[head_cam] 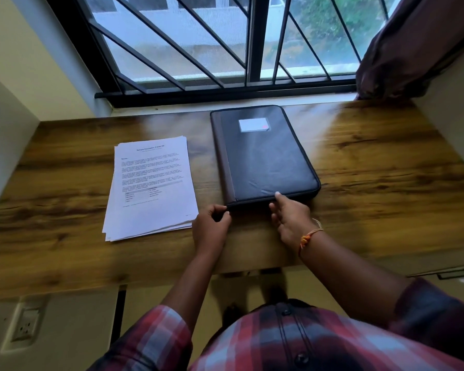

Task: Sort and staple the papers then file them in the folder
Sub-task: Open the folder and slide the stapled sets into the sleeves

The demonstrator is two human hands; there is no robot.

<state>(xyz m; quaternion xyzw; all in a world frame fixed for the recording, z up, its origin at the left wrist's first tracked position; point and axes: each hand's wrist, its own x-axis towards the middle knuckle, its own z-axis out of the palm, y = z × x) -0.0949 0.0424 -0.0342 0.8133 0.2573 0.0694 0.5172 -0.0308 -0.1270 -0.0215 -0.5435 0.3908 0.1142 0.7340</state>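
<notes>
I see the closed, dark leather-like folder (263, 156) flat on the wood-grain table (373, 167), the loose paper stack (152, 183) just left of it. My left hand (210, 228) pinches its near-left corner, I think; my right hand (292, 218), fingers loosely spread, touches the near edge.

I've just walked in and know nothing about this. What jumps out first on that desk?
A closed dark folder with a white label lies in the middle of the wooden desk, under a barred window. Both hands sit at its near edge: the left hand at the corner, the right hand with a finger on the cover. A loose stack of printed papers lies to the folder's left.
</notes>
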